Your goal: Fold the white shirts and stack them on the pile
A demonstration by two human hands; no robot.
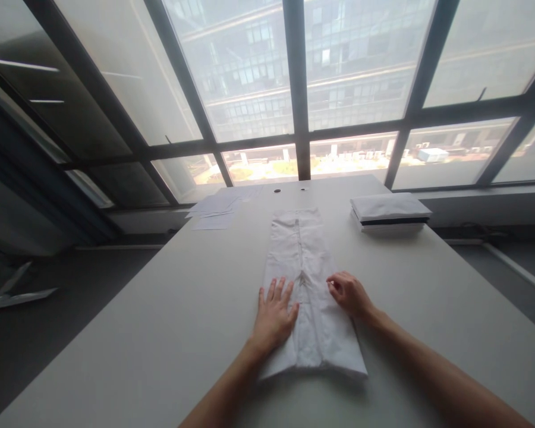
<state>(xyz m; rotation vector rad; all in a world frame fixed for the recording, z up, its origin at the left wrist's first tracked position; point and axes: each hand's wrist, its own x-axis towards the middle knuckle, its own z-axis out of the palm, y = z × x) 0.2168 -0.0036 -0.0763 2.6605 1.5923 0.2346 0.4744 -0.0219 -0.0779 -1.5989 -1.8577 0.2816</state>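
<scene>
A white cloth (309, 339) lies lengthwise before me on the white table, its two sides folded in so that they meet along a middle seam. A small gap in the folds shows near its centre. My left hand (274, 315) rests flat on the cloth's left half, fingers spread. At the right edge of the cloth my right hand (350, 295) is closed, thumb and fingertips pinched together on the fabric. The fingertips partly hide what they grip. Light wrinkles run over the upper part of the cloth.
On the right of the white table (196, 333) stands a stack of folded white cloths (390, 208) with a dark layer in it. Loose white sheets (214, 209) lie at the back left. A round dark hole (277, 191) is near the far edge, before large windows.
</scene>
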